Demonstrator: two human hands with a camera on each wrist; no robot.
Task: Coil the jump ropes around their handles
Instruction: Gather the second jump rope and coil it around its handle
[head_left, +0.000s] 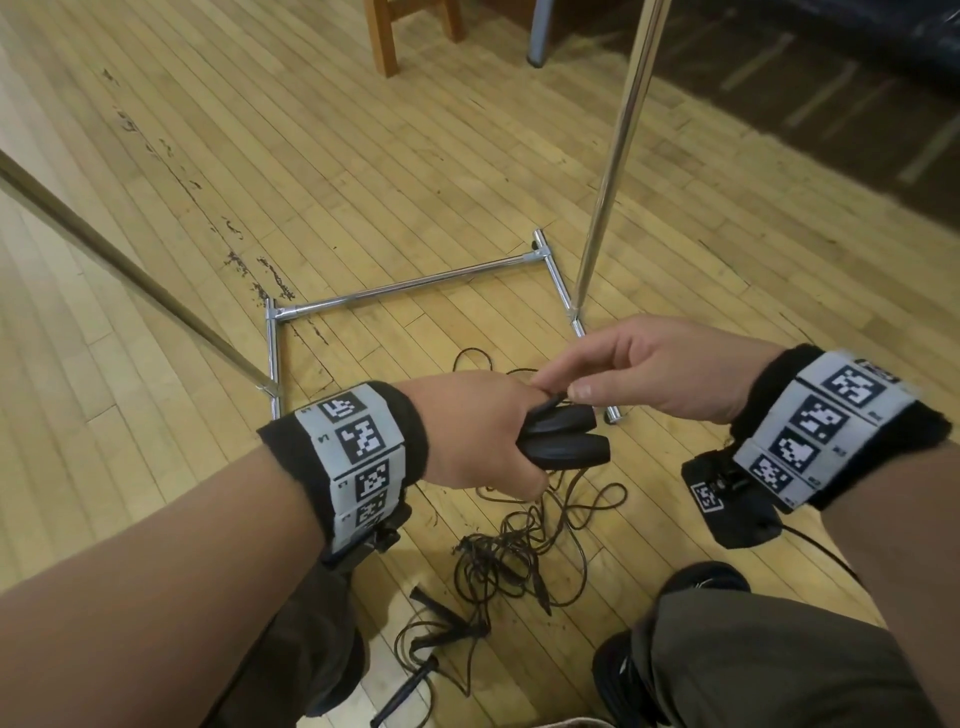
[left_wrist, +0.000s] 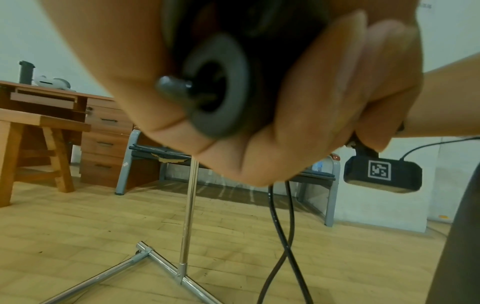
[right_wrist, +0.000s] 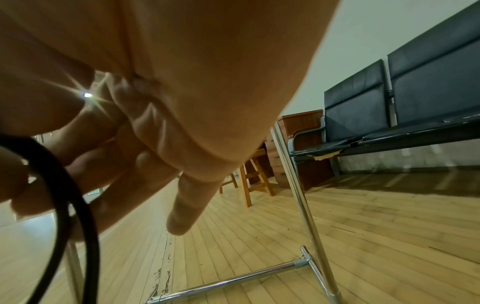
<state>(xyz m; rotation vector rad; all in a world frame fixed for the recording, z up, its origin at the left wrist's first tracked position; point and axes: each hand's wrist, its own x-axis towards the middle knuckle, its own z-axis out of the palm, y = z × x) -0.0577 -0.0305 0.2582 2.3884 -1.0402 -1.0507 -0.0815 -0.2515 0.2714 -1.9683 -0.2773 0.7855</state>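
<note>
My left hand (head_left: 478, 436) grips two black jump rope handles (head_left: 563, 439) side by side above the floor; the left wrist view shows a handle's round end (left_wrist: 218, 86) between the fingers. My right hand (head_left: 613, 374) pinches the thin black rope (right_wrist: 62, 185) at the handles' top, thumb against forefinger. From the handles the rope (head_left: 519, 551) drops into a loose tangle on the wooden floor. Another rope with slim black handles (head_left: 405, 691) lies on the floor near my left knee.
A chrome rack base (head_left: 410, 283) with an upright pole (head_left: 618, 150) stands on the floor just beyond my hands. A second slanted pole (head_left: 130, 270) runs at the left. A wooden stool (left_wrist: 33, 148), desk and black bench seats (right_wrist: 415, 92) stand farther off.
</note>
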